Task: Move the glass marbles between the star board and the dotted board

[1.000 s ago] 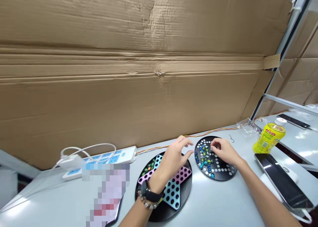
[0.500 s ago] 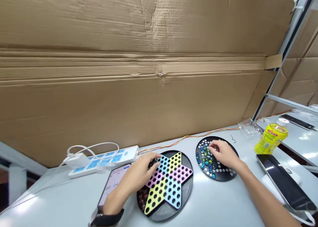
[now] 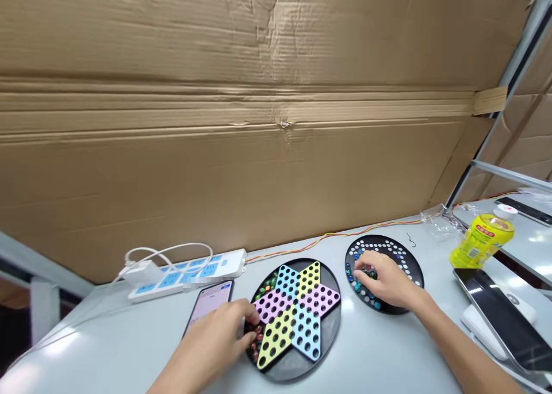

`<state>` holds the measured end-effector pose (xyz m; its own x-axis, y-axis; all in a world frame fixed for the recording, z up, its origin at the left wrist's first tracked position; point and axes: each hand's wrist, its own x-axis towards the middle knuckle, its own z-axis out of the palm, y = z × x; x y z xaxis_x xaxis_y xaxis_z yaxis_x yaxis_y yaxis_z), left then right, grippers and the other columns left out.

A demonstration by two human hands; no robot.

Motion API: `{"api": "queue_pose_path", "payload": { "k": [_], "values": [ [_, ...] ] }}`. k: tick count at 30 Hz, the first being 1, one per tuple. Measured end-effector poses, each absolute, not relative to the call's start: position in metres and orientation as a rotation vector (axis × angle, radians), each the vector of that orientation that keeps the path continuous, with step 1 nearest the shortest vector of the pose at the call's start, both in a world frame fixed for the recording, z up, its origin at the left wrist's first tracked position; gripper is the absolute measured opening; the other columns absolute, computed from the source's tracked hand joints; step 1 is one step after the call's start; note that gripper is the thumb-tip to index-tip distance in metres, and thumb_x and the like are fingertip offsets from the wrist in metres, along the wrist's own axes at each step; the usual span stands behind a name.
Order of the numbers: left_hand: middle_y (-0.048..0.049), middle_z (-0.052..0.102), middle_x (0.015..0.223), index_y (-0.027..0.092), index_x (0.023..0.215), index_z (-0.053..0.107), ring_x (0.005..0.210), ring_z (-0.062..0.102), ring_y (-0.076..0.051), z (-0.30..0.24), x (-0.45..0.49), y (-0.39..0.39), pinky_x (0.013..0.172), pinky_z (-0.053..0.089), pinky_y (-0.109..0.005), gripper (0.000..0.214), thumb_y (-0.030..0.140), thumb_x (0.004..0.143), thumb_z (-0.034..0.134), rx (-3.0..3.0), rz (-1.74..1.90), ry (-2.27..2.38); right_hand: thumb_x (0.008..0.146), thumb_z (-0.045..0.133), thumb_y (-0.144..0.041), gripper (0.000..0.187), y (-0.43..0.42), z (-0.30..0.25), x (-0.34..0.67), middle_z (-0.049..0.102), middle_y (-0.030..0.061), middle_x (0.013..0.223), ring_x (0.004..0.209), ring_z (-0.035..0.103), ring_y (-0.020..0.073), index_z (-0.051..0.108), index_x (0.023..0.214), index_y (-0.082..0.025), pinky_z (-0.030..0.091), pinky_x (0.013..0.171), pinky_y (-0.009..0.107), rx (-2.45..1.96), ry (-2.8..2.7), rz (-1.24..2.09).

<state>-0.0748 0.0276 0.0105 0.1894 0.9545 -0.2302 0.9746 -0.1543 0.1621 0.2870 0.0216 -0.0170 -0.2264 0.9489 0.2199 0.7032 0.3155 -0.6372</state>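
Note:
A round Chinese checkers board point(image 3: 317, 339) with a pastel star of holes lies in front of me. My left hand point(image 3: 233, 328) reaches into its left-hand recess, thumb and forefinger apart around red-brown marbles point(image 3: 258, 337). Green marbles point(image 3: 268, 285) sit in the recess above, with an orange one among them. To the right is a black disc point(image 3: 399, 310) with white dots. My right hand point(image 3: 386, 276) is curled over the disc, thumb and fingers closed round marbles, partly hidden by the hand. Blue marbles point(image 3: 348, 270) lie beside its fingertips.
Behind my left hand are a lit phone point(image 3: 211, 302) and a white power strip point(image 3: 215, 273) with a plugged-in charger. On the right stand a yellow bottle point(image 3: 483, 238) and a dark phone point(image 3: 502, 319) resting on a white device. A cardboard wall point(image 3: 259, 192) closes off the back.
My left hand has moved down and left, from the board's upper-left recess to the red-brown marbles, uncovering the green ones. My right hand has curled lower over the marbles. The view has shifted slightly.

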Motion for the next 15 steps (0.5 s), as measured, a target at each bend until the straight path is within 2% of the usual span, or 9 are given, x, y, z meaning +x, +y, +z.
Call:
{"api": "queue_pose_path", "payload": {
  "k": [6,10,15],
  "values": [
    [-0.0036,0.076,0.093,0.03,0.091,0.076,0.091,0.069,-0.03,0.018,-0.062,0.018,0.077,0.045,-0.035,0.024,0.028,0.073,0.06,2.162,-0.205,1.858,0.097,0.047,-0.041,0.03,0.024,-0.005,0.299,0.066,0.004,0.079,0.074,0.056,0.0203,0.06,0.077,-0.022,0.043,0.069,0.033,-1.5,-1.763,0.487],
    [-0.0021,0.073,0.083,0.028,0.084,0.073,0.08,0.069,-0.027,0.019,-0.056,0.02,0.069,0.042,-0.032,0.02,0.024,0.071,0.058,2.114,-0.213,1.844,0.1,0.038,-0.049,0.043,0.025,-0.004,0.305,0.062,0.0043,0.074,0.071,0.055,0.021,0.058,0.073,-0.022,0.042,0.067,0.034,-1.503,-1.67,0.44],
    [-0.0007,0.072,0.082,0.026,0.079,0.066,0.077,0.067,-0.024,0.009,-0.059,0.029,0.063,0.039,-0.029,0.013,0.022,0.068,0.062,2.078,-0.146,1.84,0.101,0.034,-0.049,0.045,0.026,-0.007,0.307,0.064,0.0045,0.077,0.074,0.057,0.0218,0.06,0.076,-0.022,0.044,0.072,0.033,-1.452,-1.617,0.444]
  ]
}}
